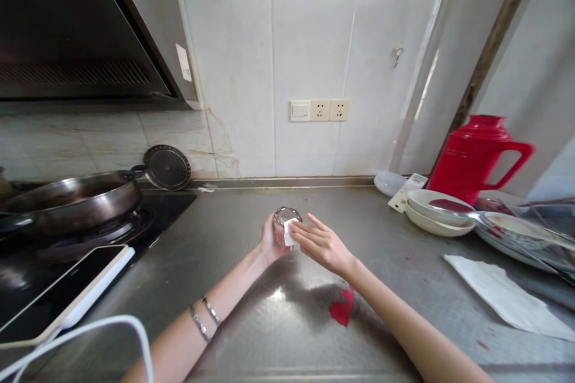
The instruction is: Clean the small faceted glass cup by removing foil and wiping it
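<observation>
Over the middle of the steel counter (251, 311), my left hand (271, 241) is wrapped round a small clear glass (286, 216) and holds it up. My right hand (320, 244) presses a small piece of white tissue (290, 231) against the glass's side with its fingertips, the fingers mostly stretched out. Both hands touch the glass. Two thin bracelets (204, 317) sit on my left wrist.
A pan (72, 200) rests on the stove at left, with a tablet (63, 287) and white cable in front. Right side: red thermos jug (476, 155), stacked white bowls (438, 210), plates, a white paper sheet (503, 296). A red scrap (344, 309) lies under my right forearm.
</observation>
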The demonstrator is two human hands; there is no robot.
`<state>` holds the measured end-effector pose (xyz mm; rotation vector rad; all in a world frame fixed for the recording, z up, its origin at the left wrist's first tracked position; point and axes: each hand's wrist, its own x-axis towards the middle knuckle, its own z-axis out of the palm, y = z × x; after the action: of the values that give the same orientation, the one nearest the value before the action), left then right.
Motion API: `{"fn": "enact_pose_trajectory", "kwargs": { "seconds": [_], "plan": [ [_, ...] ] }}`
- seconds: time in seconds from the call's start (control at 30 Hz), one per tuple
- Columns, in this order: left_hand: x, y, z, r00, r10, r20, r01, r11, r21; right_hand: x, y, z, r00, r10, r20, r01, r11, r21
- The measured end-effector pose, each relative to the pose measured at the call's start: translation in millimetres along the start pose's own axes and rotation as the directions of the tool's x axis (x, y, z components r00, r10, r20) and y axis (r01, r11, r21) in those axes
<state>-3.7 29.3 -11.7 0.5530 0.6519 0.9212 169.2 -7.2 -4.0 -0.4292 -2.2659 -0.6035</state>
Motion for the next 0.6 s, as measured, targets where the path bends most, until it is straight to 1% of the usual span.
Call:
{"fn": "enact_pose_trajectory", "kwargs": {
  "seconds": [0.1,0.17,0.23,0.3,0.37,0.43,0.5,0.6],
  "plan": [
    [-3,2,2.8,0.999,0.020,-0.042,-0.022,0.999,-0.044,0,0,-1,0.999,0.017,-0.029,-0.017,1.000,0.016],
    [-6,4,3.7,0.999,0.030,-0.028,-0.032,0.999,-0.042,-1,1,1,0.997,0.066,-0.049,-0.064,0.997,0.040],
    [-8,7,4.4,0.999,0.035,0.018,-0.035,0.999,-0.020,-3,3,4,0.983,0.159,-0.090,-0.152,0.985,0.079],
    [-10,8,5.5,0.995,0.020,0.097,-0.022,1.000,0.022,-4,6,10,0.945,0.284,-0.161,-0.261,0.954,0.147],
    [-12,9,7.1,0.985,-0.010,0.175,-0.003,0.997,0.073,-6,7,16,0.887,0.404,-0.223,-0.355,0.906,0.232],
    [-12,9,8.9,0.976,-0.044,0.214,0.015,0.991,0.134,-6,8,19,0.832,0.503,-0.235,-0.429,0.851,0.303],
    [-13,7,10.4,0.975,-0.076,0.207,0.033,0.978,0.205,-5,6,19,0.790,0.576,-0.212,-0.491,0.800,0.344],
    [-12,6,11.5,0.982,-0.099,0.160,0.047,0.952,0.301,-4,4,16,0.749,0.637,-0.182,-0.549,0.751,0.368]
  ]
}}
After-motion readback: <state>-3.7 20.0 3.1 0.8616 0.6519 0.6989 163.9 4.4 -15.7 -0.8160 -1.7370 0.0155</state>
